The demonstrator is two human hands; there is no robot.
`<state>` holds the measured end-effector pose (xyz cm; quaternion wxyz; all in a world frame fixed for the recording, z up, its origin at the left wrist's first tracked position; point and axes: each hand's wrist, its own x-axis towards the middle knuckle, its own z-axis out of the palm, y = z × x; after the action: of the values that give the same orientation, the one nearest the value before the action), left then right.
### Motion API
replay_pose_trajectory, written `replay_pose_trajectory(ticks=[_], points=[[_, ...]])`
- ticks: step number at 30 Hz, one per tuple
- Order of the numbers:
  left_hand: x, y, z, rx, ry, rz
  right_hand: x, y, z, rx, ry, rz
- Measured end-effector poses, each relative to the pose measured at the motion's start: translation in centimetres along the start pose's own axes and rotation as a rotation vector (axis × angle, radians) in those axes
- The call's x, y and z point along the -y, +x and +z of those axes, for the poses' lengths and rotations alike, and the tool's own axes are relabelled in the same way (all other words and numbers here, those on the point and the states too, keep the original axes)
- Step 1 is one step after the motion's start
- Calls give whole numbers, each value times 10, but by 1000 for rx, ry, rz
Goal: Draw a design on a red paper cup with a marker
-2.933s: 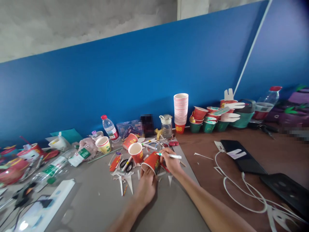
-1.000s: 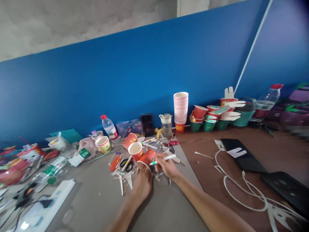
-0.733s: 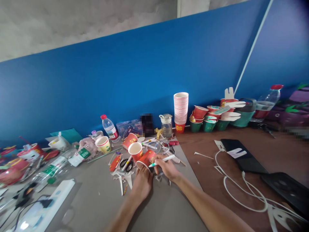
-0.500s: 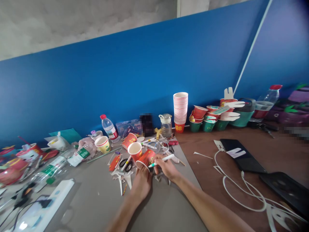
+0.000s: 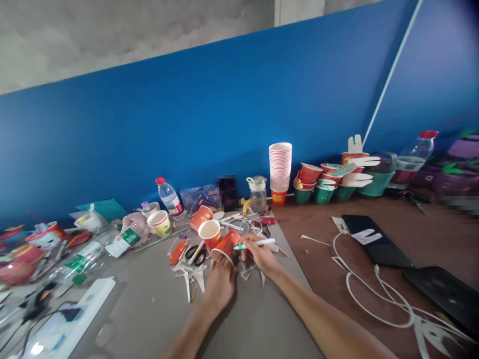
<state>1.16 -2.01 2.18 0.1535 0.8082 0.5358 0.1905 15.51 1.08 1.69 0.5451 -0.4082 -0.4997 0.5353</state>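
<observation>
A red paper cup [image 5: 227, 244] lies tilted on its side, its mouth toward me. My left hand [image 5: 221, 281] grips it at the rim, some of its fingers hidden inside the mouth. In my right hand [image 5: 259, 257] is a white marker [image 5: 262, 243], pinched between the fingers, with its green tip at the cup's side. Just behind stands another red paper cup [image 5: 209, 233], upright. Black-handled scissors [image 5: 201, 255] and white paper scraps [image 5: 192, 275] lie to the left of my hands.
A tall stack of paper cups [image 5: 280, 169] stands by the blue partition [image 5: 209, 114], beside a glass jar [image 5: 258, 195]. A water bottle [image 5: 170, 199] is at the back left, a power strip [image 5: 80, 319] at the front left. White cable [image 5: 359, 299] and a phone [image 5: 377, 244] lie right.
The marker's tip has moved slightly up and right along the cup, its shaft now more level. The cup has turned a little in my left hand.
</observation>
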Motion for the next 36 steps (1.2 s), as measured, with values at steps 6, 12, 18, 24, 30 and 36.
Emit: replay_pose_trajectory(ticks=[6, 12, 18, 24, 30, 36], points=[[0, 1, -1, 10, 2, -21, 0, 0, 0, 22, 36, 44], [-3, 1, -2, 23, -4, -15, 0, 0, 0, 78, 34, 12], [0, 0, 0, 19, 3, -3, -1, 1, 1, 41, 50, 54], [0, 0, 0, 5, 1, 11, -1, 1, 1, 3, 47, 36], [1, 1, 0, 15, -5, 14, 2, -1, 2, 111, 92, 65], [0, 0, 0, 14, -1, 22, 3, -1, 1, 111, 85, 64]])
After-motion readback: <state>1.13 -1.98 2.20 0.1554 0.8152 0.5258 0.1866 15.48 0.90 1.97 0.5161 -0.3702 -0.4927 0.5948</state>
